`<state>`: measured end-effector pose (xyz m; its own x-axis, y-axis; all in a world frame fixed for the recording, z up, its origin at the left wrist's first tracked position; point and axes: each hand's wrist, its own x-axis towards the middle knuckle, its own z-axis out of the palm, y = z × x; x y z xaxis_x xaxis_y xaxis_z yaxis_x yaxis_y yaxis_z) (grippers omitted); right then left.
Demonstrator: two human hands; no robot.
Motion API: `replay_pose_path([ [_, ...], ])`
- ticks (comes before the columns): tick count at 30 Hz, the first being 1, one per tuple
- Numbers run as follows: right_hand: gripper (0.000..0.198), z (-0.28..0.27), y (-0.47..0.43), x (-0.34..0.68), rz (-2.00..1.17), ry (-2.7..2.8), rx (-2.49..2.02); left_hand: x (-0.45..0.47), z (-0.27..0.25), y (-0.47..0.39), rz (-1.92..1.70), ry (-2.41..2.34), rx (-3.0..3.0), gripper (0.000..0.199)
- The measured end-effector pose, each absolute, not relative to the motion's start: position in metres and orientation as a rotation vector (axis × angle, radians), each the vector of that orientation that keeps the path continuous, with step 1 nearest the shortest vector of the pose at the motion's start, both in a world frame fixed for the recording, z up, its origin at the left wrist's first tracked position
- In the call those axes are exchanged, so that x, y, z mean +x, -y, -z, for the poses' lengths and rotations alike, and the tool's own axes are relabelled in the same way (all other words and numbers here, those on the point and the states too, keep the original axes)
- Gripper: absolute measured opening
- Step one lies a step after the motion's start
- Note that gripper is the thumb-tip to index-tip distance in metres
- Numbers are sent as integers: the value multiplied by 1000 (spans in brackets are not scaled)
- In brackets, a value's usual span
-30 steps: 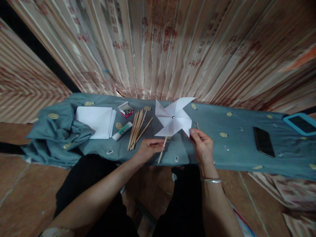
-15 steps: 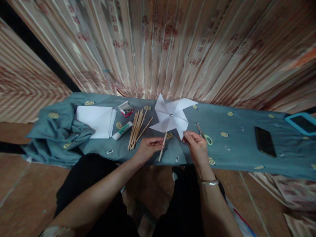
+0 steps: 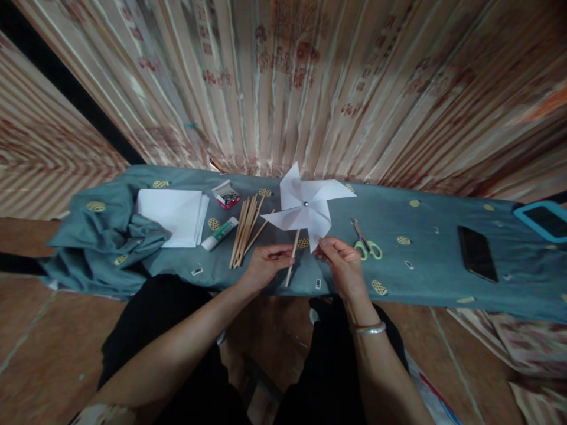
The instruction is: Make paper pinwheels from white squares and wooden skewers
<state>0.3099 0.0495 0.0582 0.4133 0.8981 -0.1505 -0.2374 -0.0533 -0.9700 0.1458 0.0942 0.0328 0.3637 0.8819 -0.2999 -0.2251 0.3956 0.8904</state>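
Note:
A white paper pinwheel (image 3: 318, 192) with a silver pin at its hub stands tilted on a thin wooden stick (image 3: 290, 273). My left hand (image 3: 268, 265) pinches that stick below the blades. With thumb and fingertips my right hand (image 3: 343, 262) grips the tip of the lowest blade. Left of the pinwheel lie several loose wooden sticks (image 3: 244, 231), a glue stick (image 3: 220, 234) and an open small box of pins (image 3: 226, 195). Scissors with pale green handles (image 3: 367, 243) rest just right of my right hand.
A stack of white paper (image 3: 170, 217) lies on the left of the green-grey cloth (image 3: 434, 260), beside bunched fabric. To the right are a dark phone (image 3: 477, 254) and a blue-framed device (image 3: 543, 221). A patterned curtain (image 3: 283, 88) hangs behind the table.
My right hand has moved left and slightly down with the blade tip, and the pinwheel's blades have turned clockwise. More of the scissors' handles now shows. My left hand has stayed in place.

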Motion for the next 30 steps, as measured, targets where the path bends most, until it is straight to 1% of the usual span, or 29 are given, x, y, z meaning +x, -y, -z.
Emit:
replay_pose_path([
  [11, 25, -58, -50, 299, -1127, 708, -1259, 145, -33, -94, -832, -903, 909, 39],
  [20, 24, -57, -53, 293, -1130, 762, -1258, 146, -31, -94, -823, -885, 907, 40],
  [30, 31, -60, -54, 288, -1119, 895, -1317, 147, -38, -92, -803, -881, 860, 41],
])
